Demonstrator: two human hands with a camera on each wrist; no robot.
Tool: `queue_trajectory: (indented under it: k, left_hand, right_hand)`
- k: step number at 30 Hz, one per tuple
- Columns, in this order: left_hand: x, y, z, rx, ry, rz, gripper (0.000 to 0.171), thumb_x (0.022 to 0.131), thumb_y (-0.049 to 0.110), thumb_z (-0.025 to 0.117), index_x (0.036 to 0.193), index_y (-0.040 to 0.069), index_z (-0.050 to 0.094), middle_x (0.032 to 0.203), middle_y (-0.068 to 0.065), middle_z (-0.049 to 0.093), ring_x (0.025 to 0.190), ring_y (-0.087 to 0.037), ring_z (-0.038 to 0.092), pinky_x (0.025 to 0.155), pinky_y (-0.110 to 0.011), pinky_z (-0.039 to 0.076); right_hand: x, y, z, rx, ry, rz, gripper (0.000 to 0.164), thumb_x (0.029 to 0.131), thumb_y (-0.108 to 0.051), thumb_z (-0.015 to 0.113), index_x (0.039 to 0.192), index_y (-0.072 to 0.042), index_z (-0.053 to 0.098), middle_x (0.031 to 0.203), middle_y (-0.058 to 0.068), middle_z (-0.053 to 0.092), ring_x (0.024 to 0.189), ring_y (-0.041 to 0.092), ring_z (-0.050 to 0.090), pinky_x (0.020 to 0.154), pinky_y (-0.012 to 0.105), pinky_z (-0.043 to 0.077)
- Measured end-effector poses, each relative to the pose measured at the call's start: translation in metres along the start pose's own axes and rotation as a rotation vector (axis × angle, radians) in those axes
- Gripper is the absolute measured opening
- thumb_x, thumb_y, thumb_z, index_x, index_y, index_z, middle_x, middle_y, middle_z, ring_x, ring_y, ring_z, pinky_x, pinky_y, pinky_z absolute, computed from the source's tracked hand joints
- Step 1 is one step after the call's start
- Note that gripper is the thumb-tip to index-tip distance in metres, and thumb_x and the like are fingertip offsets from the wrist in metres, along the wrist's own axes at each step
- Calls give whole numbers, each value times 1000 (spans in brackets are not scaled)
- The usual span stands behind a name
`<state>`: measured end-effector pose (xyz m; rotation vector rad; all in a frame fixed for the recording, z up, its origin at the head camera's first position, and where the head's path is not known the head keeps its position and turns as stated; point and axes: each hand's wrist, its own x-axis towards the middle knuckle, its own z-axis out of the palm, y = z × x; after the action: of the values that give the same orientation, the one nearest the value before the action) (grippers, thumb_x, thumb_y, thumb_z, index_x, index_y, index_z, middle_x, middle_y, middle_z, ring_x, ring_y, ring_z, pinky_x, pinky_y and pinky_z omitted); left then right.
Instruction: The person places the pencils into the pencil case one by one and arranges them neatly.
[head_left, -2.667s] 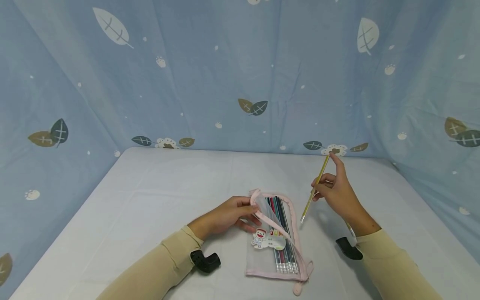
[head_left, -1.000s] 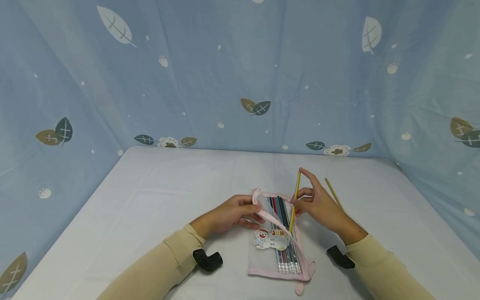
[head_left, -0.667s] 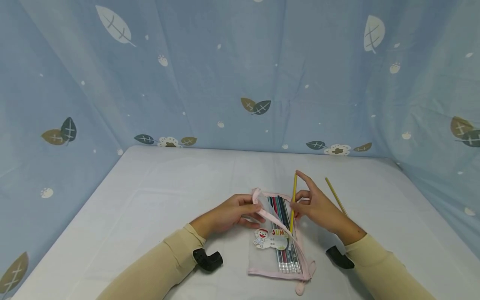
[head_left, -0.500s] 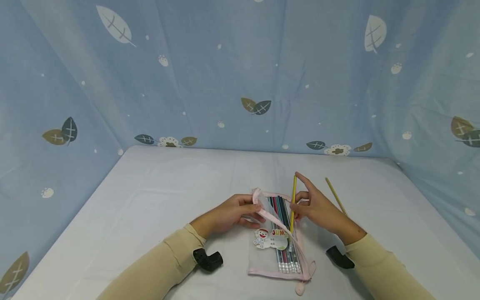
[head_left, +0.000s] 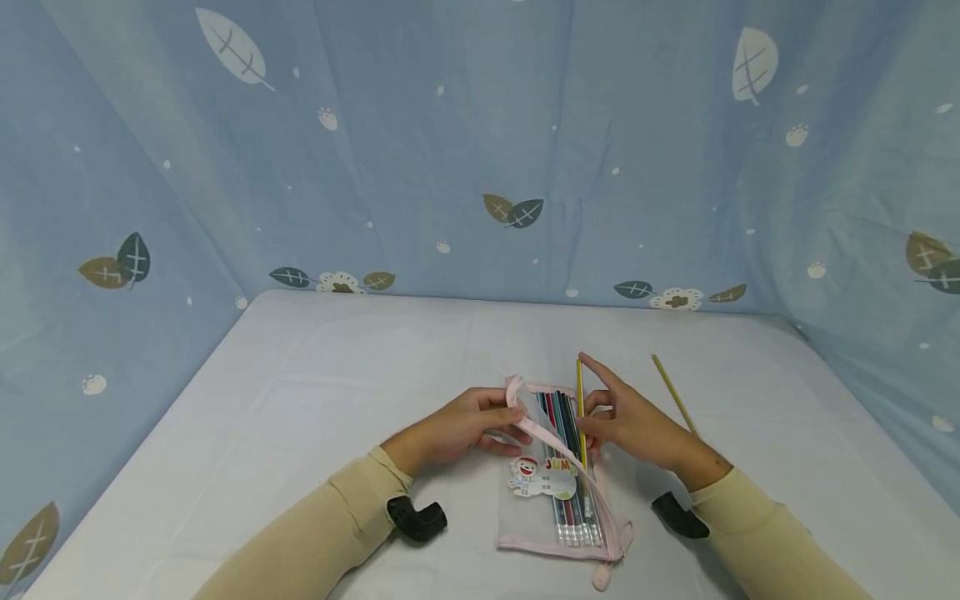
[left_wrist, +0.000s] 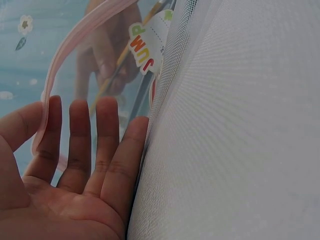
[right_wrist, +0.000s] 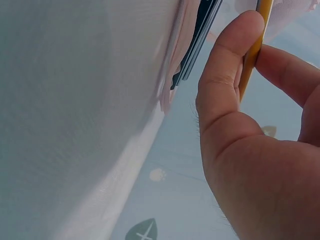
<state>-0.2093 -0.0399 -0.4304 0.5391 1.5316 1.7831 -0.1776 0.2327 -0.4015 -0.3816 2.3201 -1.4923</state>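
A clear pencil case [head_left: 517, 521] with pink trim lies on the table, its zip edge lifted. My left hand [head_left: 465, 425] pinches that pink edge between thumb and forefinger; in the left wrist view the other fingers [left_wrist: 107, 125] are straight. Several dark and coloured pencils [head_left: 557, 417] lie inside the case. My right hand [head_left: 630, 417] pinches a yellow pencil [head_left: 580, 392], forefinger on its top end. The pencil's lower part is inside the case, beside the others. In the right wrist view the thumb [right_wrist: 230, 45] presses against the yellow pencil [right_wrist: 250, 70].
Another yellow pencil [head_left: 671, 387] lies on the white table [head_left: 360, 358] to the right, its near end hidden behind the right wrist. A blue leaf-patterned curtain [head_left: 420, 150] rises beyond the table's back edge. A black wrist mount [head_left: 416, 520] is on each arm.
My right hand has brought the yellow pencil left and down into the case, turning it more upright. The other yellow pencil has come into fuller view. The left hand keeps its hold.
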Motion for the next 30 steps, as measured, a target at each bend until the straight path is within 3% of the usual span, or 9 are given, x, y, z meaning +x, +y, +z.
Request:
queue_trajectory:
  k: [8,30]
  left_hand:
    - [0,-1,-1,0,-3,3,28,103,13,53,123,-7,56,104,-2,67,96,-15,69,93,-44,61]
    - [0,1,-1,1,-5,-1,28,104,13,53,123,-6,56,105,-3,67,97,-16,69,92,-44,61]
  right_hand:
    - [0,0,2,-2,-28,34,94,95,-7,66,161,-16,-1,97,14,58,67,23,68,65,39,63]
    - [1,2,3,59,-115,62,93,95,-10,66,161,-15,1,97,14,58,69,22,66,67,40,63]
